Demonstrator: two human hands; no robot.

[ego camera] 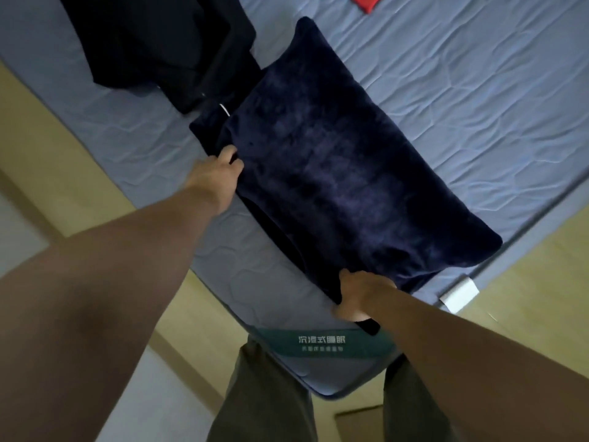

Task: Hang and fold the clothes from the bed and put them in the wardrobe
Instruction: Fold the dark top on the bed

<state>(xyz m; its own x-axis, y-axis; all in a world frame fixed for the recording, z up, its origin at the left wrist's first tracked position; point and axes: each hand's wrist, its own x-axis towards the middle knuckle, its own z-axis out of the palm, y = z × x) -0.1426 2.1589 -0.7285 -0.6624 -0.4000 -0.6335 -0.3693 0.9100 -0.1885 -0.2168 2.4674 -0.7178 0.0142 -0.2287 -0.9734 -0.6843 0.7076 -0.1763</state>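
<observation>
A dark navy velvety garment lies folded flat in a long rectangle on the blue quilted mattress. My left hand grips its far left edge, fingers curled under the fold. At the near corner my right hand grips the fabric, with a dark strip of the cloth hanging below my fingers. A black garment lies spread at the top left, touching the navy one.
A red piece of clothing shows at the top edge. The mattress corner with a green label is right in front of my legs. Beige floor lies on both sides of the bed. A white tag hangs from the right edge.
</observation>
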